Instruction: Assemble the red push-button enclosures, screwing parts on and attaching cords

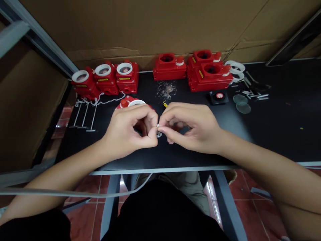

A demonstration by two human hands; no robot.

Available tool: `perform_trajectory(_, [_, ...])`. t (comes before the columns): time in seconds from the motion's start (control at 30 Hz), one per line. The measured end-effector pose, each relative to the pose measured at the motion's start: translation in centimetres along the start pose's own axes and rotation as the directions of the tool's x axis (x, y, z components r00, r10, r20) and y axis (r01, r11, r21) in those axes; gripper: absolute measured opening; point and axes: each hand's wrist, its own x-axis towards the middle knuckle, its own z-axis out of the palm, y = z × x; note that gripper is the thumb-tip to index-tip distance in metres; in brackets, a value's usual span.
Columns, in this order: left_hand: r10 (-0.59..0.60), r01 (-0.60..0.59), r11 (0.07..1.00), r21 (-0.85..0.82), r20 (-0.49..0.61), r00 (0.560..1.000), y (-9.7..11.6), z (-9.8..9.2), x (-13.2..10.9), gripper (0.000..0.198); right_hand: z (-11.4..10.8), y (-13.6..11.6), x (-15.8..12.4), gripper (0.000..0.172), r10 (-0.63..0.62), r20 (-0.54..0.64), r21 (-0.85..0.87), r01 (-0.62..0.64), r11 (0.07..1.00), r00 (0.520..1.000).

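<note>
Both hands meet fingertip to fingertip over the near middle of the black bench. Thumb and forefinger of my left hand (135,129) are pinched together. Opposite, my right hand (192,129) makes the same pinch. A tiny white piece (158,125) shows between the two pinches; its kind is too small to make out. Just below the fingertips is a small pale round thing (159,134), partly hidden. Behind my left hand a red housing with a white ring (136,102) lies on the bench, mostly covered. A yellow-ended tool (165,104) pokes out behind my right hand.
Red housings with white rings (103,79) stand at back left, with white cord (110,99) and metal T-shaped rods (93,117) before them. More red housings (210,78) stand at back right. Nearby are white rings (237,68), glass discs (243,107), a black part (219,97) and white shavings (167,90).
</note>
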Motion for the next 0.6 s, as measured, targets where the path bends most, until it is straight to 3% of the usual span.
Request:
perform_trajectory(0.33, [0.013, -0.012, 1.000, 0.028, -0.038, 0.999, 0.21, 0.49, -0.31, 0.012, 0.86, -0.16, -0.03, 0.020, 0.074, -0.025, 0.111, -0.070, 0.991, 0.997])
perform_trajectory(0.6, [0.014, -0.017, 0.998, -0.059, -0.053, 0.998, 0.25, 0.43, -0.22, 0.014, 0.46, -0.16, 0.14, 0.029, 0.261, 0.038, 0.410, -0.254, 0.876, 0.964])
